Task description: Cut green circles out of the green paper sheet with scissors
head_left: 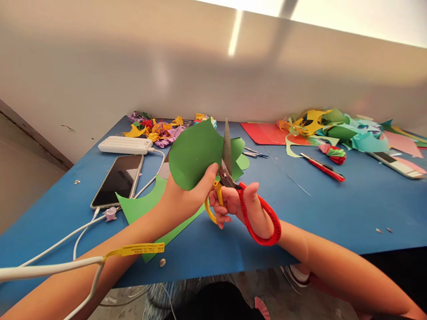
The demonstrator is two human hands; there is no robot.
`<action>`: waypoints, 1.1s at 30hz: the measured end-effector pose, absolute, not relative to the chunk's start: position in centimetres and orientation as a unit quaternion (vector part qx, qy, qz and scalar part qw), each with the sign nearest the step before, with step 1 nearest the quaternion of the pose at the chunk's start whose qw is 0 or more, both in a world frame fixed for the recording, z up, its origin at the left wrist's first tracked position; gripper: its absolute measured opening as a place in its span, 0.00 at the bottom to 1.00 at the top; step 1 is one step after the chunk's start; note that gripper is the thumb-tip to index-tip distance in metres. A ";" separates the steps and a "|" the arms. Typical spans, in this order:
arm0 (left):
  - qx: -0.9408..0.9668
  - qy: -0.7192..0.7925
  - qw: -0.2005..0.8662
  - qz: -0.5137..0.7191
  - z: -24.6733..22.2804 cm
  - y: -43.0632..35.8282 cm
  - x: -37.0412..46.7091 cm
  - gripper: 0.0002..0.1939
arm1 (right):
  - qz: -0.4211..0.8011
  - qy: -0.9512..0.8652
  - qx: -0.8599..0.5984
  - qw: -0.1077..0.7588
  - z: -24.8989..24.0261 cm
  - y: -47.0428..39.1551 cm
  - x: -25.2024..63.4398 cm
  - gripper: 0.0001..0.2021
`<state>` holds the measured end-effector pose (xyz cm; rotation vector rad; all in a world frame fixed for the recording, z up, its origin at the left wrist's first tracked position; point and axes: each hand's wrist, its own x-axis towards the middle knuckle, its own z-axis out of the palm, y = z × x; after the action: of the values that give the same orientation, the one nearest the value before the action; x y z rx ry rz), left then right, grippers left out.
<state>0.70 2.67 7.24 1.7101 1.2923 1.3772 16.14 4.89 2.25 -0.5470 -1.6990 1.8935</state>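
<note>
Broadly, a pale wall (100, 80) rose behind a blue table (333, 213), which spread beneath both forearms. At the back right lay a heap of coloured paper scraps (363, 142), and a light-green cut sheet (143, 206) lay partly under the left forearm. Above the table's middle, the scissors (228, 178) pointed upward, one blade showing in full just beside the right edge of a dark-green paper piece (195, 153); how far apart the blades stood I cannot tell. That piece, rounded at its left side, was held up off the table in the left hand (188, 198), its thumb pressed on the front near the blades and the other fingers hidden behind. The right hand (235, 204) had its thumb through the red loop, standing away from the fingers, which were curled at the yellow loop. Left of the hands lay a phone (118, 180), with a white power bank (125, 145) beyond it. To the right lay a red cutter (323, 168); near it sat a crumpled paper flower (336, 154). Smallest, a pale disc (162, 263) rested near the front edge.
</note>
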 end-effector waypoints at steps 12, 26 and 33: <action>0.665 0.490 0.276 0.491 7.2 2.9 0.3 0.24 | 0.699 -0.627 -0.218 0.267 2.4 4.9 16.2 0.43; 0.685 0.490 0.275 0.464 7.6 2.8 -0.1 0.24 | 0.696 -0.627 -0.224 0.270 2.6 4.9 16.3 0.42; 0.686 0.484 0.288 0.460 7.8 2.9 -0.3 0.22 | 0.698 -0.623 -0.221 0.276 2.1 5.1 16.4 0.42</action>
<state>-0.35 2.91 7.79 1.8328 1.2923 1.2276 16.37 5.05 2.06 -0.5925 -1.6749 1.8745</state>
